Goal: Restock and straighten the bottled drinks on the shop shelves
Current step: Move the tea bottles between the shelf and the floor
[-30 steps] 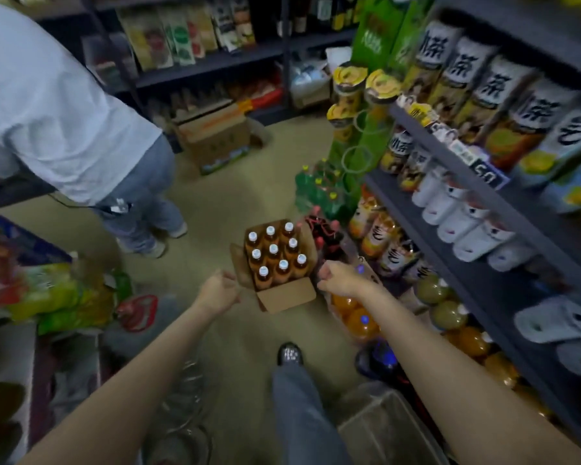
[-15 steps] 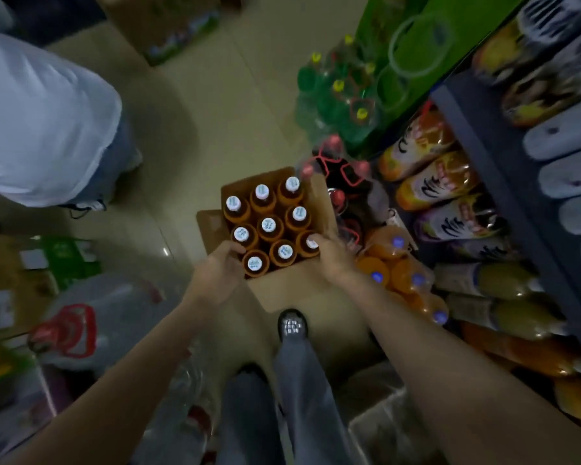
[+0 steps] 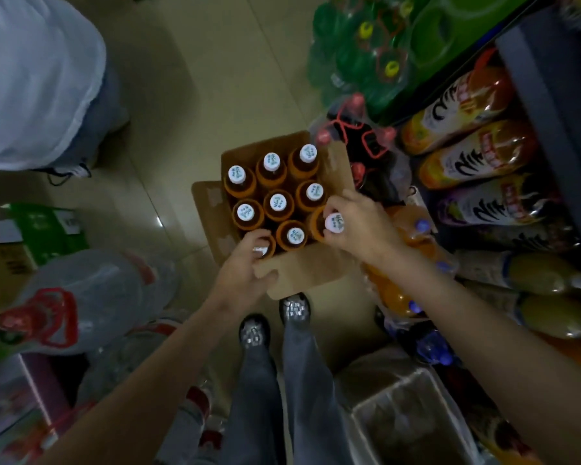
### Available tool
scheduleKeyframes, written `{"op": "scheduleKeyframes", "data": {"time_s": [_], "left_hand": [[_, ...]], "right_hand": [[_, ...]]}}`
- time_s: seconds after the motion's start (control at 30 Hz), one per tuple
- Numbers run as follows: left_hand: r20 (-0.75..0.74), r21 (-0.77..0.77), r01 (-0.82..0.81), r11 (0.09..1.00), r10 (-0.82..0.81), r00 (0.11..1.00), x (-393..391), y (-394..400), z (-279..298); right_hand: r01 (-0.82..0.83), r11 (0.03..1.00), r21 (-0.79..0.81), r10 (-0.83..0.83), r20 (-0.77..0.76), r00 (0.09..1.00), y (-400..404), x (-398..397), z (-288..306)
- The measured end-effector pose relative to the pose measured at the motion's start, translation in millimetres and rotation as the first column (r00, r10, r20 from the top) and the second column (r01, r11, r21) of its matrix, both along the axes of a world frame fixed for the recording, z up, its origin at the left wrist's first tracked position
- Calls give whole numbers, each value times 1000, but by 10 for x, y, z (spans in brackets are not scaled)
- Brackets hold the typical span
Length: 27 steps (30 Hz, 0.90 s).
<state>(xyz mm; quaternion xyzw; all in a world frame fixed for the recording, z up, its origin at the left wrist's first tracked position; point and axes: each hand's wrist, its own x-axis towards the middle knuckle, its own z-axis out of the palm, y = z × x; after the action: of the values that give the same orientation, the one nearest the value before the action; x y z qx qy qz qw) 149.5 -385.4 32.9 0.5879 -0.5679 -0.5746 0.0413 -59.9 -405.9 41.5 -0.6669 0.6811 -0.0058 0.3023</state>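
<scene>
Down on the floor, open carton (image 3: 302,273): left hand (image 3: 245,263) gripping near-corner bottle (image 3: 264,248), right hand (image 3: 359,223) pinching white-capped bottle (image 3: 331,223) at right edge.

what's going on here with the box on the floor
A person is bent over an open cardboard box of white-capped orange drink bottles on the shop floor, beside the low shelf of bottled drinks. The right hand grips the neck of the bottle in the box's near right corner; the left hand closes on the near left bottle. Seven more bottles stand in the box. Neither gripped bottle is clear of the box yet. Another person in a white top stands at left.
</scene>
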Motion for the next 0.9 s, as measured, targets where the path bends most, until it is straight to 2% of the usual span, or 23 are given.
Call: {"op": "scheduleKeyframes", "data": {"time_s": [0.1, 0.13, 0.2, 0.3, 0.33, 0.4, 0.43, 0.47, 0.5, 0.53, 0.57, 0.6, 0.7, 0.77, 0.83, 0.9], "left_hand": [[-164, -38, 117, 992, -122, 979, -198, -162, 139], [-209, -48, 108, 993, -116, 971, -275, -200, 208], [-260, -47, -3, 999, -9, 965, -371, -255, 293], [-220, 1, -167, 986, 163, 962, -263, -299, 306], [-169, 6, -165, 986, 164, 972, -159, -296, 284], [-71, 41, -179, 983, 181, 981, 71, -259, 213], [-33, 64, -225, 972, 227, 973, 190, -218, 162], [-6, 85, -286, 955, 287, 958, 298, -169, 139], [12, 101, -345, 933, 345, 938, 404, -115, 100], [14, 111, -381, 918, 382, 924, 493, -63, 69], [16, 120, -396, 910, 397, 918, 564, -19, 45], [17, 126, -395, 910, 396, 918, 618, 16, 22], [32, 133, -360, 924, 359, 933, 684, 33, -70], [36, 145, -324, 935, 322, 946, 639, 4, -119], [25, 149, -305, 941, 304, 952, 560, -31, -152], [1, 155, -322, 934, 326, 946, 477, -51, -184]], "right_hand": [[-176, 981, -82, 184, 112, 976, -287, -1, 698], [-218, 970, -110, 233, 155, 960, -380, 14, 882], [-189, 970, -151, 223, 253, 941, -507, 70, 1065], [-8, 980, -197, 93, 426, 900, -556, 213, 922], [79, 988, -132, 3, 532, 847, -532, 261, 812], [245, 958, 148, -276, 707, 651, -447, 322, 492], [299, 923, 241, -381, 675, 632, -379, 326, 281], [322, 911, 257, -411, 533, 740, -294, 305, 21], [294, 921, 254, -368, 324, 871, -198, 275, -249], [259, 926, 275, -294, 93, 951, -92, 248, -497], [251, 917, 310, -239, -77, 968, 3, 240, -673], [268, 906, 328, -217, -183, 959, 71, 248, -791], [320, 905, 281, -234, -301, 924, 92, 229, -966], [333, 894, 300, -240, -308, 921, 27, 155, -1075], [286, 889, 358, -174, -314, 933, -19, 85, -1217], [267, 911, 315, -161, -325, 932, -46, 56, -1321]]}}
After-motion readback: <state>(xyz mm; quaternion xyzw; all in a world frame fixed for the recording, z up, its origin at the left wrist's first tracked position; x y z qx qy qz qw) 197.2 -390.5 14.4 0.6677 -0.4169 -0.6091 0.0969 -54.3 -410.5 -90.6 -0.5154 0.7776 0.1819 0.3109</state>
